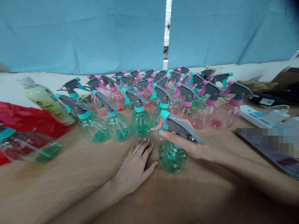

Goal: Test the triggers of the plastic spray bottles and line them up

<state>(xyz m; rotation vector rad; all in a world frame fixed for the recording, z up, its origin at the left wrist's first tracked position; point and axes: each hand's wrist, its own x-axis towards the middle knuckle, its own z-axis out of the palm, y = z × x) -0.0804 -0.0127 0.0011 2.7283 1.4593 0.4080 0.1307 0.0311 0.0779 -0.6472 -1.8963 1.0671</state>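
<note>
My right hand [187, 141] is wrapped round the neck of a green spray bottle [173, 158], just under its grey trigger head with a teal nozzle. The bottle is tilted a little, and its base is close to or on the table; I cannot tell which. Flat on the table to its left lies my left hand [137, 161], fingers spread, holding nothing. Just beyond the left fingertips stands another green spray bottle [141, 123] with a teal collar. Part of the held bottle's neck is hidden behind my right fingers.
Several green and pink spray bottles [203, 113] stand in rows behind my hands. At the left are another green spray bottle [32, 147], a red plastic bag [28, 118] and a drink bottle [46, 101]. A power strip [259, 116] and a dark flat device [268, 152] lie at the right.
</note>
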